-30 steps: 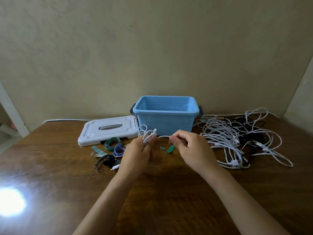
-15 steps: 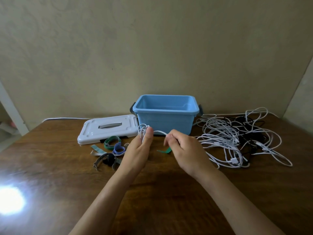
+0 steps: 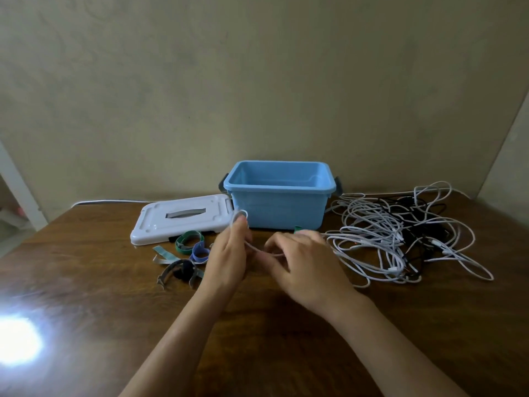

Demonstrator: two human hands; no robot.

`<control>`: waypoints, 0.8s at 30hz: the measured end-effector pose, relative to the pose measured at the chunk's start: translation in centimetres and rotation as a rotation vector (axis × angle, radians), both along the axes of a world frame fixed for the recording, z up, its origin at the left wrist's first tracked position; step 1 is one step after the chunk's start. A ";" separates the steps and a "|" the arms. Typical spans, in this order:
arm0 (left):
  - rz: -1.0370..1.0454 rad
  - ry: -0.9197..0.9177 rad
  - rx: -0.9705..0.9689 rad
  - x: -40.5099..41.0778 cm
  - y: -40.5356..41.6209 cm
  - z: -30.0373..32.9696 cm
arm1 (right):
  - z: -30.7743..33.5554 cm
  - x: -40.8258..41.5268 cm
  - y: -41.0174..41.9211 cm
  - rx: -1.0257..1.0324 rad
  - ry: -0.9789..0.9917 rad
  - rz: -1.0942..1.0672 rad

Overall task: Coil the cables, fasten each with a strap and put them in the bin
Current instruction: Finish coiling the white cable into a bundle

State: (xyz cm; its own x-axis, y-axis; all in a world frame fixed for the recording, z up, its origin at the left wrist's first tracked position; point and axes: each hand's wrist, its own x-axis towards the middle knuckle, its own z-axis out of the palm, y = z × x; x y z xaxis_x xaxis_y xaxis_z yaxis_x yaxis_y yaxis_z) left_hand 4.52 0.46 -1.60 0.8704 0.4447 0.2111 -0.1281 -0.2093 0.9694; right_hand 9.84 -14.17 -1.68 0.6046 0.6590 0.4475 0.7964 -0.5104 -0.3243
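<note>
- White cable (image 3: 259,249) ran between both hands, lower than a second before; the right hand (image 3: 303,262) had dropped toward the bench (image 3: 86,282), so winding was probably continuing.
- Left hand (image 3: 229,253) pinched the coil, one loop above its fingers.
- Right grip pinched cable; green strap (image 3: 298,229) peeked behind it.
- Bin (image 3: 279,196) sat just behind, no cable seen inside.

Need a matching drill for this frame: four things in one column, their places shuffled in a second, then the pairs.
Things:
1. blue plastic bin
2. white plastic lid
3. tangled pile of white and black cables
4. loose coloured straps

Places:
A. flat on the table, left of the bin
B. right of the bin
C. in front of the lid, beside the left hand
D. centre back, near the wall

Pairs: 1-D, 2-A, 3-B, 4-C
</note>
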 end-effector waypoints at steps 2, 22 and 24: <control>0.088 -0.032 0.003 0.0 1.1 0.0 | 0.3 0.5 -0.3 -0.007 -0.043 -0.007; -0.111 0.019 0.135 -0.3 1.5 0.1 | -0.5 2.5 -0.3 -0.208 0.419 0.078; -0.067 0.052 0.245 -0.1 1.6 -0.2 | 0.2 3.0 -1.3 -0.136 0.514 0.054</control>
